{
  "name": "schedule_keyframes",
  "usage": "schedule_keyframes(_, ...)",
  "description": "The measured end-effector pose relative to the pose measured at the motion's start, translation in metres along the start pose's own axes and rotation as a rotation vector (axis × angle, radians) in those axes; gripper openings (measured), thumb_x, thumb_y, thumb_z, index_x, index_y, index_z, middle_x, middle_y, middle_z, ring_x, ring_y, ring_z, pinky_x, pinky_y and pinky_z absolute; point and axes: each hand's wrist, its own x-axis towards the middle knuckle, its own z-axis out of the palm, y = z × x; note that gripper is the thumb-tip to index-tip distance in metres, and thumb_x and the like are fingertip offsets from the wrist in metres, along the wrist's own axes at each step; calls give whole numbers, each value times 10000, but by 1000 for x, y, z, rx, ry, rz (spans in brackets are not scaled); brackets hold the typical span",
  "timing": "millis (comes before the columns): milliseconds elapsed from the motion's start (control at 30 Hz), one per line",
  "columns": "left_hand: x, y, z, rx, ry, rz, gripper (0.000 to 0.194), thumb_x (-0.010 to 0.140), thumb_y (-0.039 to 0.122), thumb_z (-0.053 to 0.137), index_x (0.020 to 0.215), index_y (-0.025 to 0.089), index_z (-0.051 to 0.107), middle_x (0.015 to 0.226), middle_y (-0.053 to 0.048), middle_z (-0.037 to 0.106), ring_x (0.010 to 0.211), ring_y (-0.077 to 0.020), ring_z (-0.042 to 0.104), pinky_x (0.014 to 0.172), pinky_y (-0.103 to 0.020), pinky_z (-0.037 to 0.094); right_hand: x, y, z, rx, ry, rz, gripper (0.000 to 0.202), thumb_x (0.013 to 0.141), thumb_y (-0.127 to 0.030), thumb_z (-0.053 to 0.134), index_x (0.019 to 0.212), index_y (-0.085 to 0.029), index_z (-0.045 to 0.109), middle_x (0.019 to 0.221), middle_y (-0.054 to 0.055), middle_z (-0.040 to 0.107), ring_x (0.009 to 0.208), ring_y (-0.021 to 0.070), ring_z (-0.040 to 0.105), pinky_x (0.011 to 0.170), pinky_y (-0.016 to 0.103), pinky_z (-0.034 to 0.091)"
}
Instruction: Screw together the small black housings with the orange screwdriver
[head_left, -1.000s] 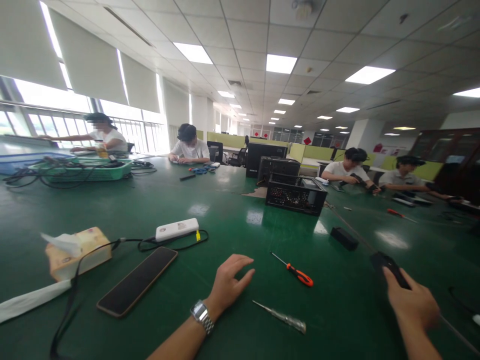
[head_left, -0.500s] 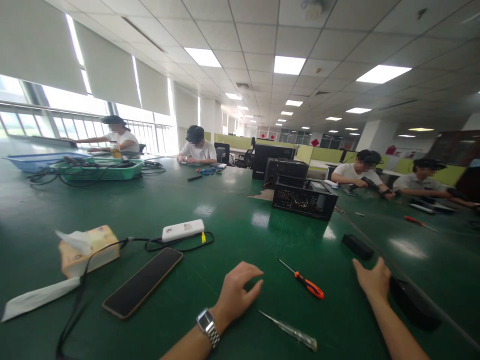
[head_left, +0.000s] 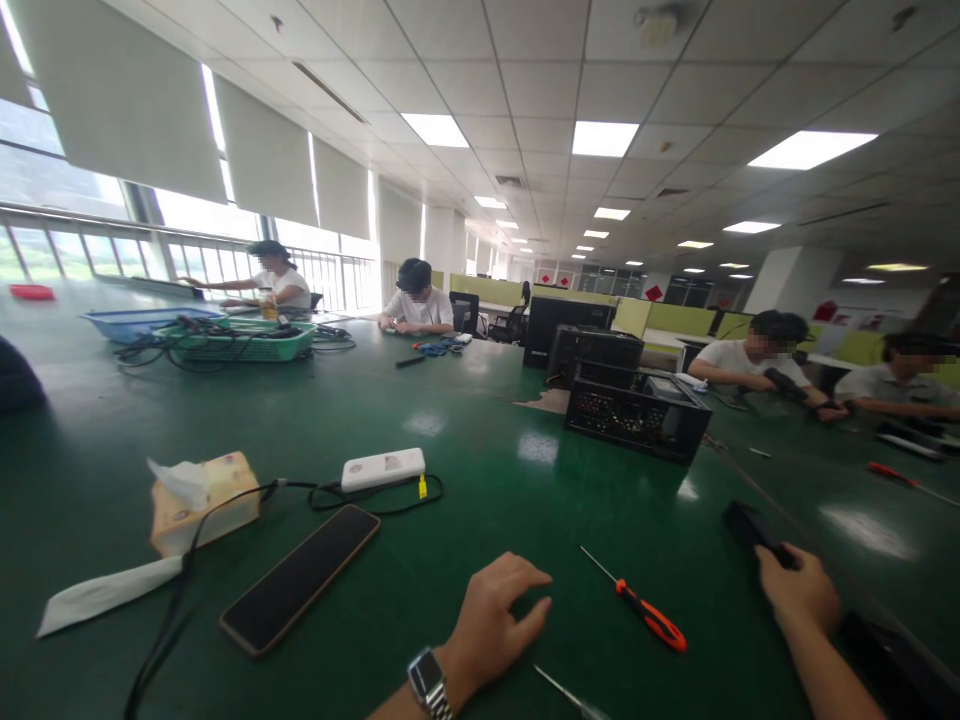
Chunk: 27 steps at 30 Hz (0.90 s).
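My right hand (head_left: 802, 595) has its fingers and thumb closed around the near end of a black oblong block (head_left: 746, 525) on the green table. Close by that wrist, at the table's right, lies a second black block (head_left: 892, 660), partly hidden by my forearm. My left hand (head_left: 499, 620), with a watch on its wrist, rests on the table with fingers and thumb apart and nothing between them. An orange-and-black screwdriver (head_left: 651, 615) lies between my hands. A thin screwdriver (head_left: 561, 688) with a clear handle is cut off by the bottom edge.
At left are a phone (head_left: 304, 580), a tissue pack (head_left: 236, 505) and a white power strip (head_left: 384, 468) with a black cable. Black computer cases (head_left: 637, 415) stand ahead. Baskets, one green (head_left: 259, 347), hold cables farther back. Several people sit around the table.
My right hand has moved forward onto the black block and closed on it. The left hand keeps its open pose. The view has swung left, so things appear farther right.
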Motion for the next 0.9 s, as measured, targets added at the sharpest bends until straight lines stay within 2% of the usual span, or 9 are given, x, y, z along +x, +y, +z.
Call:
schedule_keyframes(100,1,1,0,8,-51,-25,187,858,226,605,1032,219,674,939,-53,697,856,-199,645,785,-322,542,-39,-6,2,188,-60,-89,735,768,-539,492,1312,-47,442,1119,224,617,867,342,693,682,448,581)
schedule_keyframes(200,2,2,0,5,-124,-61,469,821,261,664,1277,261,551,1198,-69,629,1047,-232,615,906,-368,525,-96,-18,3,296,-253,-268,611,688,-522,635,1169,-150,584,976,79,688,724,236,701,654,348,595)
schedule_keyframes(267,2,2,0,24,-130,-92,713,775,271,718,1412,275,400,1373,-93,512,1198,-271,536,1005,-424,468,-142,-28,0,309,-522,-503,514,709,-447,671,1139,-171,612,951,66,698,715,220,686,675,355,586)
schedule_keyframes(333,3,1,1,42,-133,-108,816,757,275,738,1457,271,320,1436,-112,445,1266,-293,476,1046,-460,424,-185,-38,-3,268,-789,-742,402,806,-365,602,1171,-196,603,1150,88,647,842,210,675,748,345,570)
schedule_keyframes(400,3,-2,2,50,-154,-106,819,751,279,745,1455,253,327,1426,-127,456,1270,-305,466,1055,-485,401,-218,-47,-5,197,-861,-876,352,823,-314,577,1155,-205,615,1177,91,629,870,207,662,767,342,558)
schedule_keyframes(467,3,-4,2,47,-190,-103,688,773,280,725,1392,242,429,1372,-118,513,1230,-298,500,1033,-483,414,-235,-51,-6,115,-844,-959,351,813,-293,577,1150,-210,624,1172,92,635,940,229,646,849,377,530)
schedule_keyframes(633,3,-12,0,25,-131,-162,397,828,285,666,1211,224,585,1164,-77,635,1035,-248,602,916,-406,482,-216,-47,-10,0,-759,-1055,421,790,-278,579,1209,-232,597,1273,96,566,1169,268,523,1003,430,422)
schedule_keyframes(767,5,-16,-3,-7,-141,-157,344,802,301,697,1130,226,626,1066,-58,652,950,-224,611,854,-351,495,-178,-32,-14,-106,-697,-936,321,792,-350,592,1081,-239,678,1079,87,643,974,265,592,878,421,478)
schedule_keyframes(900,7,-11,-7,40,-102,-177,322,729,303,762,1017,209,654,956,-41,646,876,-223,606,787,-340,501,-160,-23,-18,154,-750,-766,334,859,-418,512,1011,-195,709,827,50,664,715,190,604,679,313,496)
